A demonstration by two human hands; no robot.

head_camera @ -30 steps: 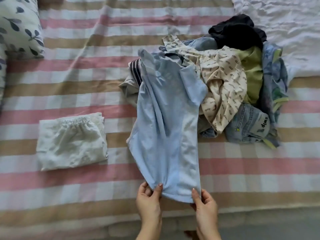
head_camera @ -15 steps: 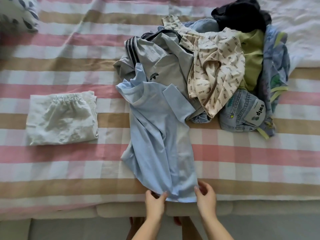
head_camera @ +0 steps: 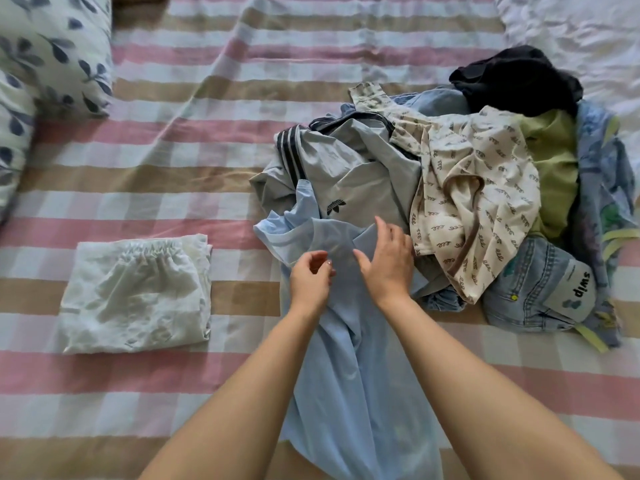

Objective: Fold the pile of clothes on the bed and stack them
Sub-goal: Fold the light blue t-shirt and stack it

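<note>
A light blue shirt (head_camera: 349, 375) lies lengthwise on the striped bed, its hem toward me and its collar end against the clothes pile. My left hand (head_camera: 310, 282) hovers over its upper part with fingers loosely curled and no fabric visibly pinched. My right hand (head_camera: 384, 258) reaches over the shirt's right shoulder with fingers fairly straight. In the pile behind are a grey striped-sleeve shirt (head_camera: 346, 174), a cream patterned garment (head_camera: 478, 188), a green top (head_camera: 554, 168), a black garment (head_camera: 519, 77) and jeans (head_camera: 530, 289). A folded white garment (head_camera: 138, 292) lies to the left.
A leaf-print pillow (head_camera: 52, 53) sits at the far left corner. A crumpled white sheet (head_camera: 571, 26) covers the far right. The pink, tan and white striped bedspread (head_camera: 207, 150) spreads between the folded garment and the pile.
Both hands let go of the blue shirt's hem and moved forward to its shoulder area. The shirt was pulled toward me and now lies flat, exposing the grey shirt.
</note>
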